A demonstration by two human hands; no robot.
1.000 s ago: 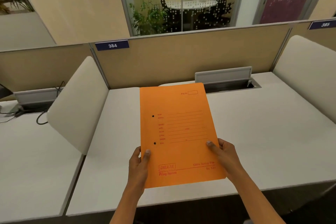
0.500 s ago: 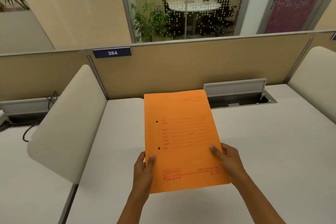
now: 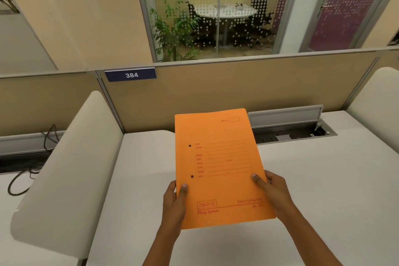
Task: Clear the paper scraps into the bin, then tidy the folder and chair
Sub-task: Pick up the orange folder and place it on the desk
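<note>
Both hands grip an orange file folder [image 3: 220, 166] by its near end above the white counter [image 3: 323, 190]. The left hand [image 3: 173, 203] pinches the folder's lower left edge, thumb lying on the cover. The right hand [image 3: 273, 193] clamps the lower right edge, thumb on the cover as well. The folder is closed, printed side up with red lettering and two punched holes along its left side, tilted slightly, its far end raised toward the partition. To the left, a cream side divider [image 3: 71, 168] curves up from the counter. Just past the folder's far right corner an open cable tray [image 3: 291, 127] is sunk into the counter. Behind it stands a tan partition [image 3: 237, 86] bearing a blue plate numbered 384 [image 3: 131, 74]. Beyond, a glass wall shows a potted plant [image 3: 172, 28] and a round meeting table [image 3: 224, 12].
</note>
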